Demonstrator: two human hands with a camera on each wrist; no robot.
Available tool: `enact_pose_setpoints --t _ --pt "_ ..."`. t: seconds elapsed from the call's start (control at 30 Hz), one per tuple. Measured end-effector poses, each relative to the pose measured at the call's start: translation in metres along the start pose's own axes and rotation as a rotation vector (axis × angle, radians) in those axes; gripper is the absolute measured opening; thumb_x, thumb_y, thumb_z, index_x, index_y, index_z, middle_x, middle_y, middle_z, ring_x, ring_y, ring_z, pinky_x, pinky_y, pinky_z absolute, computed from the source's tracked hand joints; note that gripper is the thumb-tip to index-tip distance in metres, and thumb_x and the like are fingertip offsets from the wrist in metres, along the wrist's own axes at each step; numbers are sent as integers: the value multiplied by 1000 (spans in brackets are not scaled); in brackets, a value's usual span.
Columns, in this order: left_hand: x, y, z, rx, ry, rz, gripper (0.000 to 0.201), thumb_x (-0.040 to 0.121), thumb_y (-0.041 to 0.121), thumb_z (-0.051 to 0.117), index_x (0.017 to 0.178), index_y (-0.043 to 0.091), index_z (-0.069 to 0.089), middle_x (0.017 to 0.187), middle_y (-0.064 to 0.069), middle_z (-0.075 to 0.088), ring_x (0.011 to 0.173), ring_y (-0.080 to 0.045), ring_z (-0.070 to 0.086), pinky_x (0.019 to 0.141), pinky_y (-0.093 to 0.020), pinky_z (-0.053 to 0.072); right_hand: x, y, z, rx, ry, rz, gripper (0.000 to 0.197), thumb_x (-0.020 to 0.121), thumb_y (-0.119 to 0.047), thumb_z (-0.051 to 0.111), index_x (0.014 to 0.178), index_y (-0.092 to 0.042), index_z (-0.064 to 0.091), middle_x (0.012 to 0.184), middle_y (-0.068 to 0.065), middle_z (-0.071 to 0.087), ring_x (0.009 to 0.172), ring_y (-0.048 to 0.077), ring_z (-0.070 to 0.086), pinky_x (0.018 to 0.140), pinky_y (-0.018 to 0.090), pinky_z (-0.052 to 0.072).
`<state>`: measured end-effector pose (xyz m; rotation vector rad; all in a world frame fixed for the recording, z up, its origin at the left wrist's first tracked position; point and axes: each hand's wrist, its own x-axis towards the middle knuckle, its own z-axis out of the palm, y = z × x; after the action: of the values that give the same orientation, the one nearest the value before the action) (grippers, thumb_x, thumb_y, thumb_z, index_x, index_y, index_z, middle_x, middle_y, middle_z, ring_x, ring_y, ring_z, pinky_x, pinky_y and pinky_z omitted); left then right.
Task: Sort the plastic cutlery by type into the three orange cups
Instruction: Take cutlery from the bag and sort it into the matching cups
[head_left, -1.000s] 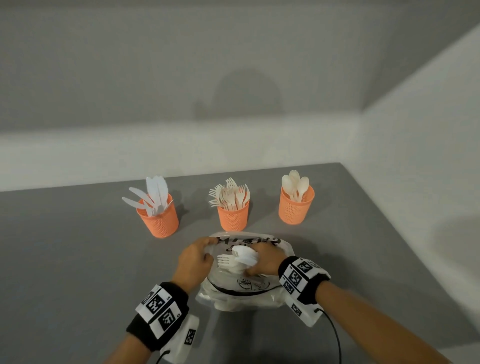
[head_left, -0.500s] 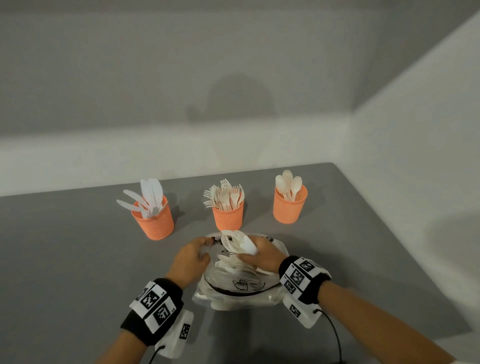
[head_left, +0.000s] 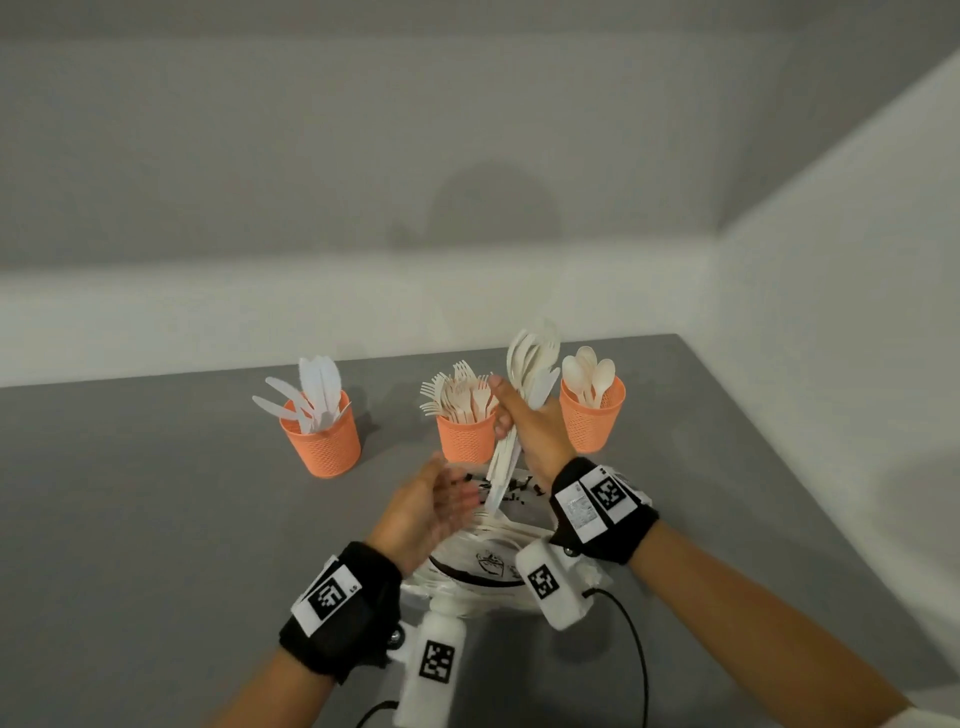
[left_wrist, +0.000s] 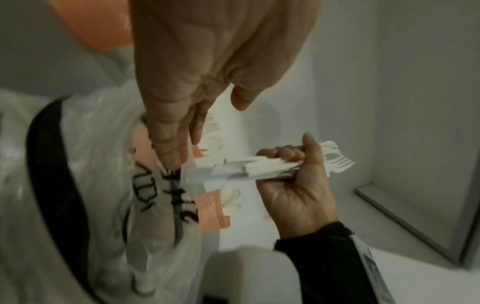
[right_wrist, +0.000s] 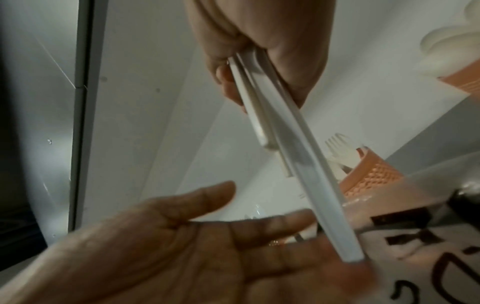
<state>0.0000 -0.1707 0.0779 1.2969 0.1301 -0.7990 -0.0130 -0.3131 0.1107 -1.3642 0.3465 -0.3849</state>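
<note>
My right hand grips a bundle of white plastic cutlery upright above the plastic bag, between the fork cup and the spoon cup. The bundle's handles point down toward my left palm. My left hand is held flat, fingers straight, just under the handle ends, holding nothing. Three orange cups stand in a row: the knife cup on the left, the fork cup in the middle, the spoon cup on the right. More cutlery lies in the bag.
The grey table ends at a white wall on the right and a white ledge behind the cups. Wrist-camera cables trail at the table's front edge.
My right hand has lifted the cutlery bundle out of the bag and turned it upright. My left hand has let go of the bag's rim and opened flat beneath the handles.
</note>
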Motion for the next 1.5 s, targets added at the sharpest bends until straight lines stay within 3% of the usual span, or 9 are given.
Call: enact_pose_setpoints --t 0.43,0.53,0.63,0.7,0.8,0.97,1.13,1.37,1.5 --pt "1 -5 30 -193 -172 -160 61 93 57 27 113 8 57 100 -10 61 77 -20 62 64 -30 55 -24 34 19 20 173 50 7 86 -14 64 79 -14 60 45 -12 54 47 8 52 45 16 43" --pt "4 -8 27 159 -156 40 54 86 60 41 105 13 60 87 1 59 78 -10 55 76 -25 45 -20 43 16 -116 198 36 13 87 -6 57 77 -14 60 62 -6 59 60 10 58 58 21 49" --pt "6 -4 29 321 -128 260 66 71 51 70 122 17 50 117 0 62 107 -12 59 95 -29 47 -26 51 8 -234 118 18 17 87 -1 53 76 -14 57 69 -4 55 67 14 55 63 23 47" --pt "6 3 33 229 -80 317 45 74 29 74 112 16 54 111 -4 64 105 -18 61 91 -30 51 -31 58 16 -314 1 86 16 89 -2 54 101 -12 56 84 -4 54 73 4 51 62 9 44" --pt "8 14 34 184 -9 370 34 72 20 76 102 15 61 103 -9 66 98 -23 63 83 -31 53 -39 48 24 -314 125 234 29 88 -2 52 117 1 53 101 9 62 91 12 62 77 18 51" --pt "10 24 23 258 -222 322 49 80 29 67 113 -5 57 95 -9 68 64 -14 67 44 -23 51 -37 30 6 -220 -352 205 7 86 -3 54 82 -4 60 52 0 58 49 13 56 50 22 47" --pt "10 35 19 222 -441 188 32 80 31 57 93 2 56 100 -5 70 96 -18 67 77 -27 57 -38 15 1 -3 -662 499 24 82 -26 53 63 -12 52 53 2 63 45 11 58 56 26 48" --pt "10 38 20 313 -230 270 65 74 40 71 120 -2 50 88 -13 66 63 -16 66 59 -29 54 -43 30 14 -64 -243 310 21 92 -16 51 73 -7 49 38 -4 35 30 7 33 37 19 35" --pt "12 35 17 262 67 423 46 80 23 69 118 5 51 99 -8 60 73 -11 58 54 -15 48 -39 36 9 -86 -135 253 11 89 -16 60 81 -11 54 50 2 36 31 4 30 33 17 27"
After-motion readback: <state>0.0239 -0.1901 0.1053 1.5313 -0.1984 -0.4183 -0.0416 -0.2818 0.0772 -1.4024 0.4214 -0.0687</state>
